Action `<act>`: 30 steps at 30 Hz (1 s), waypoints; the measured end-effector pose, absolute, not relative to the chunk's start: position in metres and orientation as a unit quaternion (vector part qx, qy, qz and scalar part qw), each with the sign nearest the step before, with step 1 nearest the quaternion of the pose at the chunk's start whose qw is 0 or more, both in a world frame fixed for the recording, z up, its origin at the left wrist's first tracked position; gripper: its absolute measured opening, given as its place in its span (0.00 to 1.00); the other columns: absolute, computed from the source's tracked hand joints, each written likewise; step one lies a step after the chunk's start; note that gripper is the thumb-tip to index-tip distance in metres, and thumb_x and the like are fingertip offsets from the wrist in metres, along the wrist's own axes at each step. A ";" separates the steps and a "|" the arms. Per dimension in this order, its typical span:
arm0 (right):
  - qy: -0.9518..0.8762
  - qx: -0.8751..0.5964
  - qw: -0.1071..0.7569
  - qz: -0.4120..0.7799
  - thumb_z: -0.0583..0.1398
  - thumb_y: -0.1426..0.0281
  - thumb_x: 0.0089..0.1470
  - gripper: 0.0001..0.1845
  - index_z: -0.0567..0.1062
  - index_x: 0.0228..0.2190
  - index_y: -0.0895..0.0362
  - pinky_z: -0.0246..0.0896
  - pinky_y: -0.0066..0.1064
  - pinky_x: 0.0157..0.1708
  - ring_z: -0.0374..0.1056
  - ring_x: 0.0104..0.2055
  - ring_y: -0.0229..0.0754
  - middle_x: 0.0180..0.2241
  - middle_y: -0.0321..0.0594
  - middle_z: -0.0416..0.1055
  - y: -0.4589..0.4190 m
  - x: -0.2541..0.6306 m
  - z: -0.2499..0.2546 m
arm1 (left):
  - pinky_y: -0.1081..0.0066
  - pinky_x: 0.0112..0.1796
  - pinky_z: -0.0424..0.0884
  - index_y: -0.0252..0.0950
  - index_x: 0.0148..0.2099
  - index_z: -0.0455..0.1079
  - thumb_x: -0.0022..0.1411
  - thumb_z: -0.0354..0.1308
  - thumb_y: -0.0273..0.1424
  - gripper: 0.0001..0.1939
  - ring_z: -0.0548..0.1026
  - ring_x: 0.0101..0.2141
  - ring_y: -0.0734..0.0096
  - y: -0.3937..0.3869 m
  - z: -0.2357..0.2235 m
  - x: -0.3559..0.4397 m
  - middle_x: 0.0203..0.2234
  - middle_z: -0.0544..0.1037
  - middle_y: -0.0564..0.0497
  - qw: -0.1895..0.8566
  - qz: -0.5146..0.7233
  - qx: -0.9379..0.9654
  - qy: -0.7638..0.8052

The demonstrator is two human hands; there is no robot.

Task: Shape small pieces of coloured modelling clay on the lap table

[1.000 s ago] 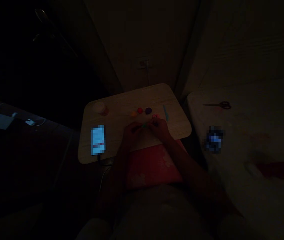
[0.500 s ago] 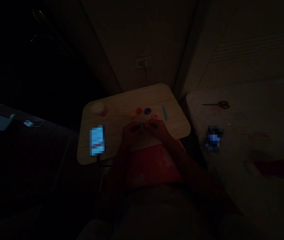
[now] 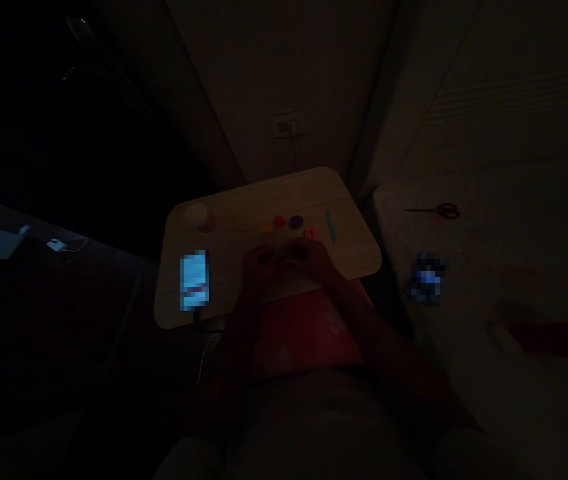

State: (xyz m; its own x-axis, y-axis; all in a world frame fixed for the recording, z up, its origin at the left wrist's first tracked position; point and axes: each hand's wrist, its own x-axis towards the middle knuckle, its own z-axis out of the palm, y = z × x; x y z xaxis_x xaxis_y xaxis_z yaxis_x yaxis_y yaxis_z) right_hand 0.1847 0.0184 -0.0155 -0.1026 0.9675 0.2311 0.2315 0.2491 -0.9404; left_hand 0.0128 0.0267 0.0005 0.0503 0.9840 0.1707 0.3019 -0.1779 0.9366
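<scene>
The light is very dim. My left hand [image 3: 260, 261] and my right hand [image 3: 311, 255] meet over the near part of the small wooden table [image 3: 244, 200], fingers bent and closed together. Between their fingertips is a small green lump of modelling clay [image 3: 283, 251], now mostly covered and hard to see. Just beyond the hands lie an orange lump [image 3: 267, 229], a red lump [image 3: 279, 221] and a dark purple lump [image 3: 296, 221]. A pink piece [image 3: 310, 233] sits close to my right fingers. Further right lies a flat turquoise tool [image 3: 331, 226].
A lidded tub [image 3: 200, 217] stands at the table's back left, with a lit phone [image 3: 195, 280] and its cable nearer. To the right, scissors [image 3: 434, 211] and a blurred-out device [image 3: 427, 278] rest on a pale surface. A wall socket [image 3: 288, 125] is behind.
My fingers have shifted slightly around the green clay, which shows less than before. My left hand has moved a little to the left. The other things stay put.
</scene>
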 end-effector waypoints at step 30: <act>-0.650 -0.501 0.470 0.324 0.67 0.67 0.52 0.17 0.81 0.45 0.56 0.68 0.32 0.39 0.75 0.35 0.43 0.36 0.43 0.81 0.015 0.186 -0.013 | 0.75 0.28 0.64 0.35 0.30 0.71 0.61 0.62 0.36 0.10 0.69 0.25 0.74 0.025 0.002 0.015 0.22 0.73 0.54 0.372 0.430 0.653 0.500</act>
